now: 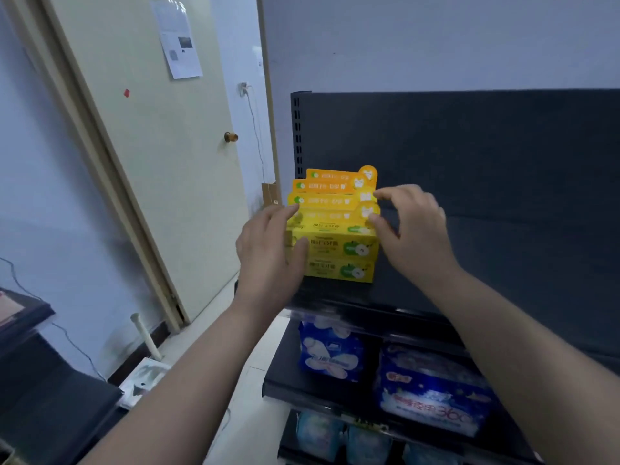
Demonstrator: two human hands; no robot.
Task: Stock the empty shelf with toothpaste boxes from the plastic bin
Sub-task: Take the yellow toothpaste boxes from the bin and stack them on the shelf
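Dark metal shelf (503, 250) against a pale wall, with a cream door (151, 146) to its left (blue packets (330, 350) on the tier below). Yellow toothpaste boxes (332, 250) sit stacked at the shelf's left end. Left hand (268, 250) lies flat against the stack's left side, grip open. Right hand (416, 229) pinches an upper box's right end.

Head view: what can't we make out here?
Bin: outside the frame, so the stock left is unknown.
Boxes: print blurred; left ends hidden by the left hand; rear boxes' bodies hidden by the front ones.
Right hand: blurred; cannot tell whether its fingers pinch a box tab or only touch it.
Lowest packs: cut off by the bottom edge.
Door notice: text too small.
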